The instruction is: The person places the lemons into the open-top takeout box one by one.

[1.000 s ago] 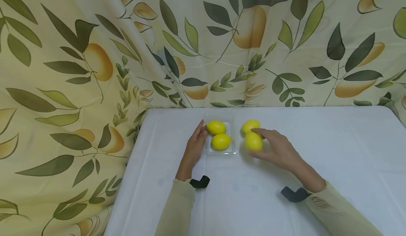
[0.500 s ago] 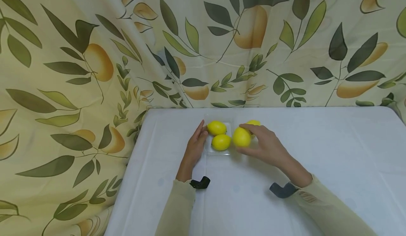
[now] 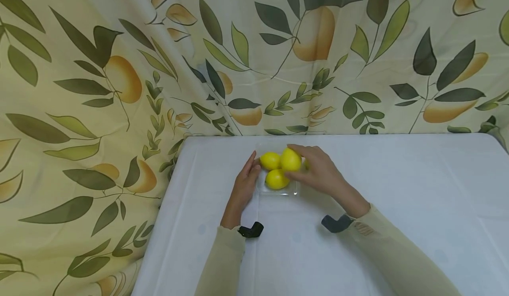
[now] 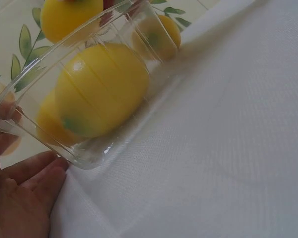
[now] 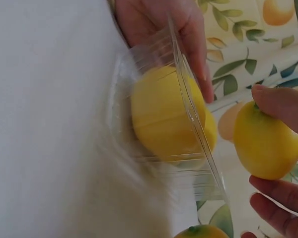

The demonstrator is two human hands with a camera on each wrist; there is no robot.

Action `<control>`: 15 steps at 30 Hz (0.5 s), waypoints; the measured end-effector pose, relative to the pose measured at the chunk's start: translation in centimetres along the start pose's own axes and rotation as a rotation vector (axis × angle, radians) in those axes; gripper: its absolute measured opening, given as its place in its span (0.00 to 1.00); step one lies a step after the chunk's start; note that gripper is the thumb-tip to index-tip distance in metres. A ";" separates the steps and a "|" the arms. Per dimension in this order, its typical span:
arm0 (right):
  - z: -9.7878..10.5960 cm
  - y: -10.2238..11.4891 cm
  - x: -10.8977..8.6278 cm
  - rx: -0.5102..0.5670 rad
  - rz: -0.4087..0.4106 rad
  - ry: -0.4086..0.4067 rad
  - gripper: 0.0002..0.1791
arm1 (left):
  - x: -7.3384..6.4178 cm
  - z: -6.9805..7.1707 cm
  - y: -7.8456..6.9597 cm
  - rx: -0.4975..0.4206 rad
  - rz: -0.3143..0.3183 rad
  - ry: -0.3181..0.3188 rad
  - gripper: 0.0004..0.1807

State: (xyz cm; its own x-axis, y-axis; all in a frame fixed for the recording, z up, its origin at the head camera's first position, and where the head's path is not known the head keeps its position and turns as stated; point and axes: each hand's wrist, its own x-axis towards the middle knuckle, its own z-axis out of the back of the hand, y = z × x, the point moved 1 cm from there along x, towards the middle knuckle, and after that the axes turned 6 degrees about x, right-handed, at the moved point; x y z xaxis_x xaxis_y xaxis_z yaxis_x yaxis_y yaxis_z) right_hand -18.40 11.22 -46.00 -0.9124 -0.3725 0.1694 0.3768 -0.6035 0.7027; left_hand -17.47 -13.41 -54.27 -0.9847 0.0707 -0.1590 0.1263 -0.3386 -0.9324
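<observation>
A clear plastic tray (image 3: 284,193) sits near the back of the table with two yellow lemons in it, a rear one (image 3: 270,161) and a front one (image 3: 277,179). Along the tray's left side lies my left hand (image 3: 243,185), its fairly straight fingers touching the wall. Over the tray's right half, my right hand (image 3: 323,170) pinches a third lemon (image 5: 265,141) between thumb and fingertips, above the rim in the right wrist view. Another lemon (image 4: 170,37) rests on the table outside the tray; in the head view my right hand mostly hides it.
A white cloth (image 3: 417,190) covers the table. Behind it and to the left hangs a curtain (image 3: 214,35) printed with leaves and fruit. Dark bands with a small block sit on both wrists, the left block (image 3: 251,229) and the right block (image 3: 336,223).
My right hand has carried its lemon left and slightly back, from beside the other loose lemon to over the tray. The left hand and the tray have stayed put.
</observation>
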 end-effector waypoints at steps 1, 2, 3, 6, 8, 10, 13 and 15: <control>-0.1 -0.1 0.2 -0.001 0.000 0.004 0.44 | 0.0 0.0 0.0 0.001 -0.003 0.001 0.31; -0.1 -0.1 0.4 -0.002 0.000 0.008 0.44 | 0.0 0.0 0.0 0.000 -0.004 0.002 0.31; -0.2 -0.2 0.6 0.000 0.000 0.013 0.44 | 0.0 0.0 0.0 0.000 -0.005 0.003 0.31; -0.4 -0.5 1.2 -0.001 0.000 0.025 0.44 | 0.1 0.0 0.0 -0.005 -0.003 0.005 0.31; -0.5 -0.6 1.5 -0.003 0.001 0.031 0.44 | 0.0 0.0 0.1 -0.010 -0.001 0.007 0.31; -0.7 -0.7 1.9 -0.008 0.000 0.034 0.44 | 0.0 0.0 0.0 -0.014 0.000 0.007 0.31; -1.0 -0.7 2.3 -0.036 0.001 0.033 0.43 | 0.0 0.0 0.0 -0.021 -0.002 0.008 0.31; -1.1 -0.7 2.5 -0.064 -0.005 0.034 0.43 | 0.0 0.0 0.0 -0.022 0.002 0.008 0.31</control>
State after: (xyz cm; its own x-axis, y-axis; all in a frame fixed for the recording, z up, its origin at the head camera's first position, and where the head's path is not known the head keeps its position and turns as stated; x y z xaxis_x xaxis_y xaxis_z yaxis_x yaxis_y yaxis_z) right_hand -20.81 9.93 -46.85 -0.9088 -0.3925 0.1418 0.3829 -0.6490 0.6574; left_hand -17.52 -13.41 -54.24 -0.9835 0.0779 -0.1632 0.1307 -0.3178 -0.9391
